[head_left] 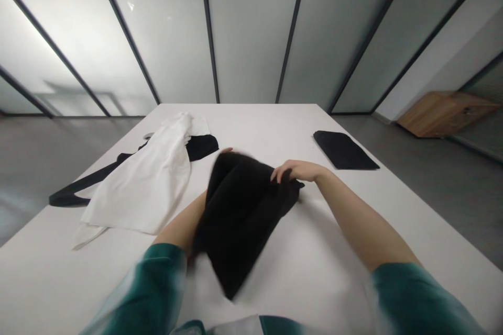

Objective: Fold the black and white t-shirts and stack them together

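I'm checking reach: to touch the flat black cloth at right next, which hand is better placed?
Probably the right hand: it is nearer the flat black cloth, which lies on that side. The left hand is farther off, mostly hidden by the held black cloth.

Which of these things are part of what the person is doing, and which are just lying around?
In use:
- loose black cloth, gripped by the right hand
- left hand, mostly hidden behind it

Apparently lying about:
- flat black cloth, right
- white cloth, left
- dark cloth partly under it
- wooden furniture beyond the table
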The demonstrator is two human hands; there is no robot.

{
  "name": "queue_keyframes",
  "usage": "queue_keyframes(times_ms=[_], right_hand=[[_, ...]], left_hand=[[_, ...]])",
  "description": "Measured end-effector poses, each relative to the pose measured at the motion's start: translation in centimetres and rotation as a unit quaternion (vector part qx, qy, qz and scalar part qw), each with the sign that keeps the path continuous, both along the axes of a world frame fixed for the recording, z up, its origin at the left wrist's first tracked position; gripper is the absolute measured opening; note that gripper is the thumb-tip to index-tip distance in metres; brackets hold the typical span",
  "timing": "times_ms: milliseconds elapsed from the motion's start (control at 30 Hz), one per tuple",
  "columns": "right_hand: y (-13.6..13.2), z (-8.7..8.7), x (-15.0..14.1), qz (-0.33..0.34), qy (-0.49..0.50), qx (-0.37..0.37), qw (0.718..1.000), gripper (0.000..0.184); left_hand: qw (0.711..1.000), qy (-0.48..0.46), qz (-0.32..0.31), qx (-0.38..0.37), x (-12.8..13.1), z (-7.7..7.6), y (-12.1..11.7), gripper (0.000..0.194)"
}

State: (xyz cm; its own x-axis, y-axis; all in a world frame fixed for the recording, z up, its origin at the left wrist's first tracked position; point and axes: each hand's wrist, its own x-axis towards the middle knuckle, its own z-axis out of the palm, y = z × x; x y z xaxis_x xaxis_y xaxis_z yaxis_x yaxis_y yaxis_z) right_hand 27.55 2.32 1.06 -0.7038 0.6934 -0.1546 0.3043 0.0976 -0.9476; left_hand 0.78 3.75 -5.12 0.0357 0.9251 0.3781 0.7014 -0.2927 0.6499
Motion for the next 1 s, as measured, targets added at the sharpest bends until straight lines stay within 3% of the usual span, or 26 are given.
queue_keyframes(times_ms=[67,167,233,333,433,467,567,633,700,767,833,900,933,1000], right_hand=[[0.0,0.5,-0.4,-0.039,0.042,0.049,0.997,0.013],[1.0,0.1,-0.8,-0.229,0.127,0.134,0.956,0.013],[1.4,-0.5,-0.7,-0.283,0.105,0.168,0.938,0.014],[0.8,-1.5,-0.7,-0.192,-0.017,0.216,0.957,0.024],[-0.5,-2.6,-1.3,-0.091,-0.144,0.309,0.936,0.057],[-0.8,-2.9,-1.6,-0.078,-0.179,0.336,0.921,0.057],[-0.4,-3.8,-2.2,-0.099,-0.240,0.379,0.888,0.031],[0.8,-4.4,-2.1,-0.185,-0.246,0.373,0.875,0.020],[2.6,-4.8,-1.4,-0.341,-0.210,0.338,0.852,0.018],[4.2,-5.2,-0.4,-0.511,-0.134,0.276,0.803,0.022],[5.5,-5.7,0.7,-0.631,-0.042,0.208,0.746,0.027],[6.2,-6.1,1.6,-0.672,0.040,0.160,0.722,0.032],[6.3,-6.4,1.9,-0.664,0.071,0.152,0.728,0.034],[6.1,-6.9,2.4,-0.611,0.104,0.169,0.766,0.039]], left_hand=[[0.999,-0.052,-0.002,0.004,-0.1,0.1,-0.2,0.037],[0.986,-0.166,-0.023,-0.012,-0.2,0.0,-0.3,0.035],[0.977,-0.203,-0.046,-0.038,-0.2,0.0,-0.1,0.035],[0.973,-0.201,-0.080,-0.075,-0.1,-0.1,0.1,0.032],[0.973,-0.201,-0.083,-0.080,0.0,-0.2,0.3,0.029],[0.972,-0.209,-0.076,-0.078,0.0,-0.2,0.4,0.029],[0.963,-0.249,-0.060,-0.085,-0.2,-0.2,0.5,0.027],[0.952,-0.283,-0.056,-0.100,-0.4,-0.1,0.5,0.028],[0.938,-0.321,-0.056,-0.117,-0.6,-0.1,0.6,0.031],[0.924,-0.355,-0.062,-0.127,-0.7,-0.1,0.7,0.037],[0.915,-0.378,-0.069,-0.124,-0.7,-0.3,0.9,0.043],[0.922,-0.368,-0.067,-0.102,-0.6,-0.5,1.0,0.048],[0.933,-0.343,-0.065,-0.085,-0.6,-0.6,0.9,0.051],[0.966,-0.244,-0.073,-0.050,-0.4,-0.6,0.7,0.059]])
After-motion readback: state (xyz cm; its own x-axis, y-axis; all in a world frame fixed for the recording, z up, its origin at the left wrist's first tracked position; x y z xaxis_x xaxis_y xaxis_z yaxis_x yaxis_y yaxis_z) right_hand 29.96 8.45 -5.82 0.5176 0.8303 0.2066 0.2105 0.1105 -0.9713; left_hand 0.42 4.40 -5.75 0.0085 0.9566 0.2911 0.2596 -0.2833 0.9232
